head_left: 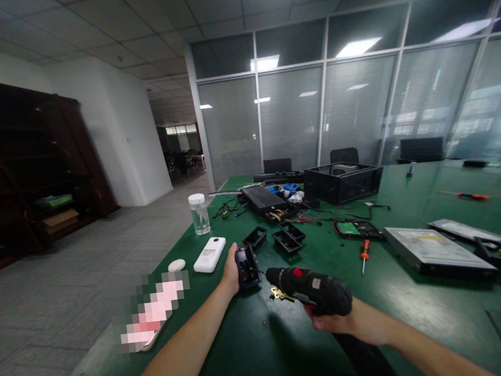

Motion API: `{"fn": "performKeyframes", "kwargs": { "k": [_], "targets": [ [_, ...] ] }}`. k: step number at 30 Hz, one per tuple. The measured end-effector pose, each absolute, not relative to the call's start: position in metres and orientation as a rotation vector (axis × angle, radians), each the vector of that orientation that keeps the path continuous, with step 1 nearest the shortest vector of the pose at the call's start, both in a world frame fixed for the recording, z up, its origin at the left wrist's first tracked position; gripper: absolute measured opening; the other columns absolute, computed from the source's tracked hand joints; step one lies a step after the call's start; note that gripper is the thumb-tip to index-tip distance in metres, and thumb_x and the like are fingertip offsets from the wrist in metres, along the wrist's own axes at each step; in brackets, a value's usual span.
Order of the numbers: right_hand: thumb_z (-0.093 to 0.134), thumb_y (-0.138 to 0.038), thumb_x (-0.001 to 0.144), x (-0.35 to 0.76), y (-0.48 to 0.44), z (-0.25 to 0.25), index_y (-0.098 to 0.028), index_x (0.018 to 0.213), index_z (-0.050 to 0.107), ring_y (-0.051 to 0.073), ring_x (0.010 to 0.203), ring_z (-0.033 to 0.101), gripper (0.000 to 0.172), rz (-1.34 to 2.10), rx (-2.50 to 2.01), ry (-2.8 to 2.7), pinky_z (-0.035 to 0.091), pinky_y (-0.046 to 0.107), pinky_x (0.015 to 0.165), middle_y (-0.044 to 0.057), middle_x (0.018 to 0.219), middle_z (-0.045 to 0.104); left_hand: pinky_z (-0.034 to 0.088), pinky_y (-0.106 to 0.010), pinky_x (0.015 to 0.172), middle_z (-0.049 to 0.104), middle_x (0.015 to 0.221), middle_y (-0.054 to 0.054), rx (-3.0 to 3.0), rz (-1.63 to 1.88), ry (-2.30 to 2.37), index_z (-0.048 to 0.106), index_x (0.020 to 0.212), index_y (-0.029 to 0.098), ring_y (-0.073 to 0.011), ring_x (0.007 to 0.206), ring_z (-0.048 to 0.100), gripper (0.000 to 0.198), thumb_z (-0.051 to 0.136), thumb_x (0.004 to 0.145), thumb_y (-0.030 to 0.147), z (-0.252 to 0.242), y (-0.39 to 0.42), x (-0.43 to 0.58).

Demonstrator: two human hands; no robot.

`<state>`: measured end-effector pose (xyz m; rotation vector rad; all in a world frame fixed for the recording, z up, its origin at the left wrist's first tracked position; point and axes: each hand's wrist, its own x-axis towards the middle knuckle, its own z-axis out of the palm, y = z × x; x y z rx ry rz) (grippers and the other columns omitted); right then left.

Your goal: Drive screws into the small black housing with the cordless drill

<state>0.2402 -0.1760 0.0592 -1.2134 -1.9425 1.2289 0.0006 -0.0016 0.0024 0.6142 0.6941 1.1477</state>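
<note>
A small black plastic case is held up over the bench by the left hand. The grip of this hand is closed around the near left edge of the case, and the hollow side of the case is turned partly toward the camera, with some small parts seen inside. A black cordless drill is held by the right hand. That grip is wrapped around the handle under the drill's body, though much of the handle is hidden. The drill is pointed at the case, and its thin bit is close to the case's right side; whether the two touch cannot be made out.

Just below the front of the drill, some gold-coloured metal pieces are seen on the bench. Behind the case, a black plastic frame and a pair of black boxes are set down.

The case is likely light and stiff, and a bit slick. It could be cracked if it were pushed too hard. It is best held by its outside walls, with fingers kept away from the bit. The drill is probably much heavier, hard, and pulled down at the front, so it is best held tightly by the handle and kept level. The gold-coloured pieces look small and hard, and are best picked up by their edges.
</note>
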Motion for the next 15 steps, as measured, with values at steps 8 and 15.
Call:
{"fn": "performKeyframes", "kwargs": {
  "k": [8, 15],
  "targets": [
    [0.064, -0.038, 0.076, 0.2405, -0.176, 0.0586, -0.015, 0.092, 0.058, 0.02, 0.082, 0.054, 0.029, 1.243, -1.21, -1.938, 0.046, 0.032, 0.076, 0.003, 0.087, 0.059, 0.049, -0.027, 0.051, 0.066, 0.069, -0.006, 0.614, 1.141, 0.698, 0.055, 0.082, 0.016, -0.0187, 0.059, 0.065, 0.038, 0.052, 0.078, 0.053, 0.0015, -0.0007, 0.0004],
    [0.066, -0.038, 0.073, 0.2368, -0.1782, 0.0614, -0.016, 0.094, 0.058, 0.019, 0.08, 0.054, 0.031, 1.317, -1.215, -1.882, 0.047, 0.033, 0.074, 0.002, 0.085, 0.058, 0.051, -0.031, 0.053, 0.066, 0.07, -0.007, 0.632, 1.138, 0.695, 0.055, 0.081, 0.016, -0.021, 0.061, 0.065, 0.038, 0.05, 0.078, 0.054, 0.0005, -0.0009, 0.0005]
  ]
}}
